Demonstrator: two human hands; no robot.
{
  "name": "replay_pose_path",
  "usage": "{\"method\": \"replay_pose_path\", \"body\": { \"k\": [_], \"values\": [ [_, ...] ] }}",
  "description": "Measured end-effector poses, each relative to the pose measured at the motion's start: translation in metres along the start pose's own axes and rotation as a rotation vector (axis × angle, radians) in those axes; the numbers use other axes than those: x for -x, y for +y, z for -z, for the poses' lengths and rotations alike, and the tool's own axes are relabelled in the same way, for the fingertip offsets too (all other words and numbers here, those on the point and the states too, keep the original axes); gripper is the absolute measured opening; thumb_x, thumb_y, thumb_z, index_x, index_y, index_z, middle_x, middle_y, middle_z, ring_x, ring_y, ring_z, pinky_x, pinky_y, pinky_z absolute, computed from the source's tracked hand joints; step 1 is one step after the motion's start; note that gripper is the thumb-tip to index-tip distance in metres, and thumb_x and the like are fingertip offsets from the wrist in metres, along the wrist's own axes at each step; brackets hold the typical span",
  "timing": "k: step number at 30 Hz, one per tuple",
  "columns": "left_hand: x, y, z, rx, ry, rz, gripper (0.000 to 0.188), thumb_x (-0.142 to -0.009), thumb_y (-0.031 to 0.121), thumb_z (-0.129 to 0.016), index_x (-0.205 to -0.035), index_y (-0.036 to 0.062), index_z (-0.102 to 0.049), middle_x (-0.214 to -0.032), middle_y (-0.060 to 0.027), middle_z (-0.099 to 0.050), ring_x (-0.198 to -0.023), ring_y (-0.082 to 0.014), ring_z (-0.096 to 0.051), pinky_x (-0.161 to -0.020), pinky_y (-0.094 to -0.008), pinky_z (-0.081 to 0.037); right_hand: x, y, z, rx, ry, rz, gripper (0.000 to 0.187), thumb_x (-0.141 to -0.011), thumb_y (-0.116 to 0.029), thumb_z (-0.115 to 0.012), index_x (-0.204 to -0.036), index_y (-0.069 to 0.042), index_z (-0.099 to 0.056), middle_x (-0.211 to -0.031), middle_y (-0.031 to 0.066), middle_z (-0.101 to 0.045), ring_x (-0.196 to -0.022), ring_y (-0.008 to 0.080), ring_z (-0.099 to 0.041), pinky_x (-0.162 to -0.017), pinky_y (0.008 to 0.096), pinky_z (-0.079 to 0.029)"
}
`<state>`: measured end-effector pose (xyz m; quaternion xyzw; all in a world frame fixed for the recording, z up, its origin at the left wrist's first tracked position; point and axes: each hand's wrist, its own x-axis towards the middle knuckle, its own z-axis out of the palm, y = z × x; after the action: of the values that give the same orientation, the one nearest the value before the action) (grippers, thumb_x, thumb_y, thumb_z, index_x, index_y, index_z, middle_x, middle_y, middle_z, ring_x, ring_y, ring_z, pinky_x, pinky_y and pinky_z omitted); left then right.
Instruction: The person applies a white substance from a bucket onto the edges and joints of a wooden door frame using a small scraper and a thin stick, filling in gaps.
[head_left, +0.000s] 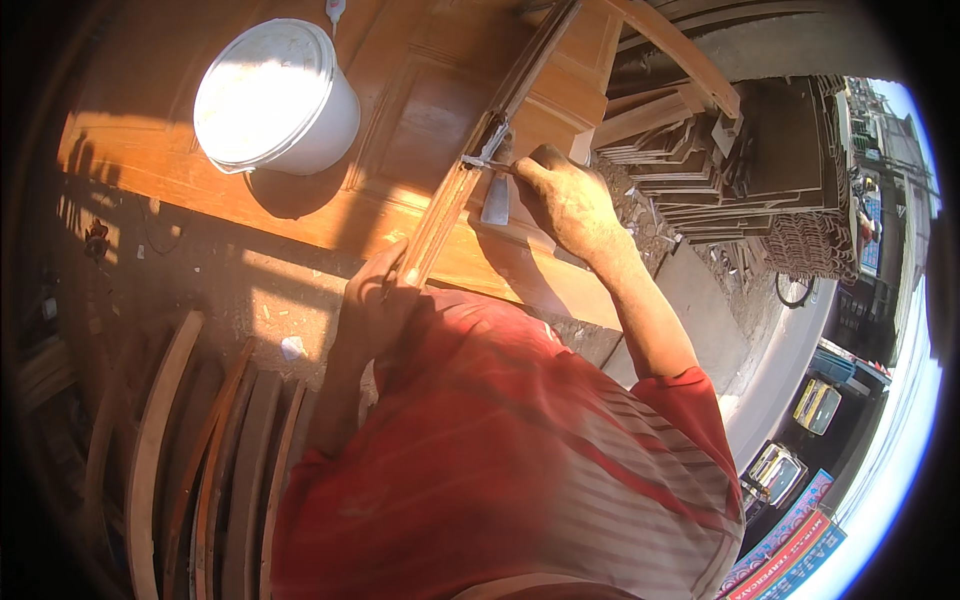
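Observation:
A long, narrow wooden piece (440,222) with a grooved edge runs away from me over an orange-brown panelled door (425,125). My left hand (378,300) is closed around its near end. White paste (490,143) sits on the edge farther up. My right hand (568,198) is closed on a thin tool (487,163) whose tip, smeared with white, touches the wood by the paste. Just below that tip shows the flat grey blade of a putty knife (495,202); whether it lies on the door or is held too, I cannot tell.
A white lidded bucket (345,125) stands on the door at the left. Curved wooden strips (160,430) lean at the lower left. Stacked boards and frames (740,190) fill the right, by a kerb and a road with vehicles (817,405). Debris litters the ground (215,265).

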<state>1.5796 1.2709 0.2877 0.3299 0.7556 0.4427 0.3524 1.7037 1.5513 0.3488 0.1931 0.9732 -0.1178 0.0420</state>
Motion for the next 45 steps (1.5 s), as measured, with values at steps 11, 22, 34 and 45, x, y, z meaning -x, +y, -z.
{"method": "replay_pose_path", "body": {
  "k": [11, 22, 34, 45],
  "values": [
    [-0.003, -0.007, -0.002, 0.029, -0.027, -0.038, 0.044, -0.096, 0.017, -0.06, -0.135, -0.0021, -0.062, -0.123, -0.0243, -0.068, -0.114, -0.0366, -0.068, -0.097, -0.0413, -0.052, -0.004, 0.008, 0.002, 0.016, -0.005, 0.037, 0.01, -0.095, -0.013, -0.063, -0.105, -0.012, -0.066, -0.1, 0.0111, -0.062, -0.09, 0.0351, -0.068, -0.073, 0.0456, -0.056],
    [-0.002, -0.008, -0.002, 0.086, 0.0, 0.002, 0.043, -0.101, 0.026, -0.056, -0.132, -0.0032, -0.063, -0.124, -0.0236, -0.068, -0.115, -0.0368, -0.068, -0.098, -0.0398, -0.052, -0.015, 0.02, 0.009, 0.02, 0.073, 0.061, 0.01, -0.095, -0.014, -0.064, -0.104, -0.01, -0.065, -0.1, 0.0104, -0.062, -0.091, 0.0347, -0.068, -0.075, 0.0446, -0.057],
    [-0.053, 0.016, 0.072, -0.518, 0.876, -0.372, 0.061, -0.084, 0.011, -0.082, -0.14, 0.0036, -0.058, -0.144, -0.0175, -0.056, -0.135, -0.0333, -0.05, -0.112, -0.047, -0.04, -0.02, -0.01, 0.016, -0.224, 0.171, -0.006, 0.015, -0.096, -0.012, -0.068, -0.11, -0.007, -0.066, -0.1, 0.0168, -0.068, -0.086, 0.0385, -0.07, -0.072, 0.0453, -0.056],
    [-0.097, -0.01, 0.18, -0.558, 0.587, -0.57, 0.036, -0.077, 0.014, -0.09, -0.105, 0.0057, -0.069, -0.133, -0.0113, -0.065, -0.135, -0.0358, -0.054, -0.104, -0.0453, -0.051, -0.048, -0.028, 0.031, -0.351, 0.199, -0.049, 0.021, -0.1, -0.022, -0.069, -0.11, -0.004, -0.068, -0.096, 0.0204, -0.072, -0.089, 0.0376, -0.072, -0.074, 0.0416, -0.056]
  ]
}}
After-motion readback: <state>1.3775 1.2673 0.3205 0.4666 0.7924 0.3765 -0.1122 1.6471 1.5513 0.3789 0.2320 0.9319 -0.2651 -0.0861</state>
